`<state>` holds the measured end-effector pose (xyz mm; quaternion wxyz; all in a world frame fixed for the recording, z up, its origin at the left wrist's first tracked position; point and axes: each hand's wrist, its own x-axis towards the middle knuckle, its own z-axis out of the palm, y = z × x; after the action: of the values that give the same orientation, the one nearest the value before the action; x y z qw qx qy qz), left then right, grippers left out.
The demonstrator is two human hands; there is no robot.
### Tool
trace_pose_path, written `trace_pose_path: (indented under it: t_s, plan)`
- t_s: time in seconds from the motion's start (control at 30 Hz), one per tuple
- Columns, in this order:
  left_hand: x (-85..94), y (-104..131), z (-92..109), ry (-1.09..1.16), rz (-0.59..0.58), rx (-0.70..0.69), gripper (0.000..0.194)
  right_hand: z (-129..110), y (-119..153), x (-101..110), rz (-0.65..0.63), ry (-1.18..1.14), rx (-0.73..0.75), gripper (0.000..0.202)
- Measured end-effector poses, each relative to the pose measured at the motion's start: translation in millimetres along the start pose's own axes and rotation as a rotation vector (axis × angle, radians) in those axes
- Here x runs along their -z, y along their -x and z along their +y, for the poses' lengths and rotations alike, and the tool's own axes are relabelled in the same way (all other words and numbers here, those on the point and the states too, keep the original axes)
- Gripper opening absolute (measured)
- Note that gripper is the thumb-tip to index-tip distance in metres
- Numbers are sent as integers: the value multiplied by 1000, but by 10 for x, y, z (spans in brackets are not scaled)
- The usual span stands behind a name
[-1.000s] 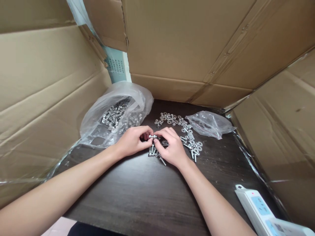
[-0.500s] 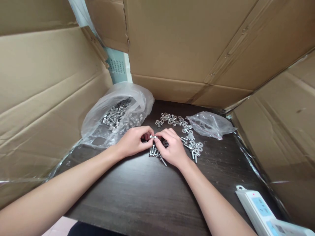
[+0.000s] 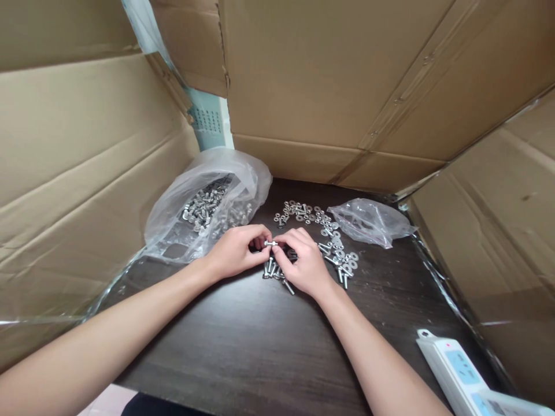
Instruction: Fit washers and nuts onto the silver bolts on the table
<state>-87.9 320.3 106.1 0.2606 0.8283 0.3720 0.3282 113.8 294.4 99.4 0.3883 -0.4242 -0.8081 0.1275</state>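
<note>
Between my two hands is a small silver bolt (image 3: 271, 244), lying roughly level, with what looks like a nut on its shank. My left hand (image 3: 237, 249) pinches its left end between thumb and fingers. At the other end, the thumb and fingertips of my right hand (image 3: 301, 259) close on the bolt. Just below the fingertips, several bolts (image 3: 272, 268) lie in a small group on the dark table (image 3: 243, 341), partly covered by my right hand. Beyond and to the right spread loose washers and nuts (image 3: 336, 238) with more bolts among them.
A clear plastic bag (image 3: 255, 167) full of bolts stands open at the back left. A flat clear bag (image 3: 370, 222) lies at the back right. The white power strip (image 3: 451, 364) is at the front right. Cardboard walls (image 3: 329, 75) enclose the table's back and sides.
Both hands keep their pinch on the bolt in nearly the same place. The whole view has shifted very slightly downward in the frame.
</note>
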Motion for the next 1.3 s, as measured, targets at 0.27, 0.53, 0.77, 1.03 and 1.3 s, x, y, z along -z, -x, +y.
trace_pose_path:
  t_s: [0.27, 0.53, 0.77, 1.03, 1.3]
  plan:
    - [0, -2, -5, -9, 5, -9, 7, -7, 1, 8, 0, 5, 2, 12]
    - [-1, -4, -10, -13, 6, -15, 7, 1, 6, 5, 4, -7, 10, 13]
    - [-4, -1, 11, -16, 5, -13, 6, -12, 0, 7, 3, -3, 9, 13]
    - [-18, -12, -9, -20, 27, 0, 7, -56, -16, 51, 62, 151, 23, 24]
    - [13, -35, 24, -22, 12, -3, 9, -772, -179, 454, 151, -369, -43, 35]
